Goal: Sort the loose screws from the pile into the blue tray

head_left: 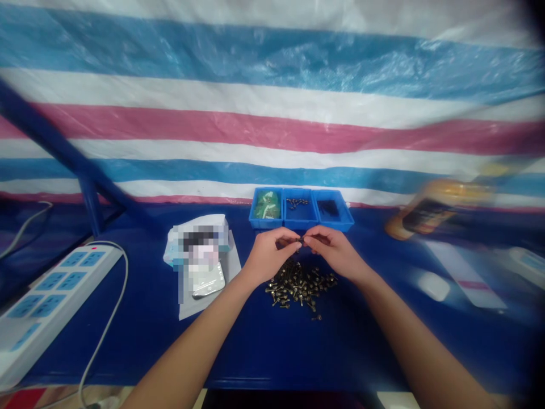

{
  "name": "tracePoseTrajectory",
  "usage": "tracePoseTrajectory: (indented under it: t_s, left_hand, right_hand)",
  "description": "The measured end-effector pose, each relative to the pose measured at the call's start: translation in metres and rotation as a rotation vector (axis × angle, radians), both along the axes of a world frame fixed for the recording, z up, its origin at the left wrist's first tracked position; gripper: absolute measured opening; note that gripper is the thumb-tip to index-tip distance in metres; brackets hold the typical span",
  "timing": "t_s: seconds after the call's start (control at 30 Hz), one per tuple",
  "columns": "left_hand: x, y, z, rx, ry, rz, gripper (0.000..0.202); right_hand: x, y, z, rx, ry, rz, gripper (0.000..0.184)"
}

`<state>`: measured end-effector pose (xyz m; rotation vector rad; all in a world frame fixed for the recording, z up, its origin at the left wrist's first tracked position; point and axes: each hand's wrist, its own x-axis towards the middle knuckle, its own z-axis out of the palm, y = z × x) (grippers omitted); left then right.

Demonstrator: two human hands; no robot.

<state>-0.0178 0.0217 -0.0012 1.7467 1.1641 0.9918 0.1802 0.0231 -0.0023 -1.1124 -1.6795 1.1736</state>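
Note:
My left hand (268, 253) and my right hand (334, 250) meet fingertip to fingertip above a heap of small brass-coloured screws (300, 287) on the dark blue table (264, 341). Both hands are pinched closed around a tiny dark part held between them, too small to name. Just beyond the hands stands a blue tray (301, 224) with three compartments: green pieces on the left, a few small screws in the middle, black parts on the right.
A white power strip (46, 301) with its cable lies at the left. A white packet with a phone on it (204, 261) sits left of my hands. A blurred yellow bottle (430, 213), a white mouse-like object (434, 286) and papers are at the right. A striped plastic sheet hangs behind.

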Motion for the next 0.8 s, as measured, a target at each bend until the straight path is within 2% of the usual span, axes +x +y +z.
tracePoseTrajectory:
  t_s: [0.17, 0.27, 0.33, 0.4, 0.43, 0.5, 0.6, 0.67, 0.8]
  left_hand:
    - [-0.001, 0.004, -0.008, 0.016, 0.003, 0.058, 0.018]
    - [-0.002, 0.005, -0.008, 0.026, 0.018, 0.077, 0.017]
    - [-0.002, 0.005, -0.007, 0.030, 0.020, 0.080, 0.016]
    - [-0.002, 0.004, -0.007, 0.034, 0.022, 0.078, 0.016]
    - [-0.001, 0.004, -0.006, 0.034, 0.020, 0.075, 0.016]
    - [-0.001, 0.003, -0.006, 0.027, 0.006, 0.068, 0.017]
    - [-0.001, 0.002, -0.006, 0.016, -0.026, 0.054, 0.018]
    - [0.000, 0.002, -0.005, 0.019, -0.038, 0.047, 0.019]
    - [0.000, 0.001, -0.004, 0.031, -0.039, 0.030, 0.019]
  right_hand:
    - [0.001, 0.005, -0.006, -0.091, 0.043, -0.129, 0.038]
    - [0.007, 0.012, -0.011, -0.128, 0.127, -0.323, 0.038]
    - [0.012, 0.016, -0.014, -0.097, 0.196, -0.474, 0.037]
    - [0.016, 0.017, -0.013, -0.034, 0.190, -0.551, 0.050]
    - [0.017, 0.017, -0.012, -0.001, 0.151, -0.546, 0.052]
    - [0.016, 0.013, -0.007, 0.044, 0.049, -0.457, 0.043]
    - [0.010, 0.004, 0.001, 0.024, -0.086, -0.181, 0.035]
    - [0.004, -0.001, 0.003, 0.016, -0.161, -0.056, 0.034]
    - [-0.001, -0.004, 0.002, 0.060, -0.222, 0.004, 0.036]
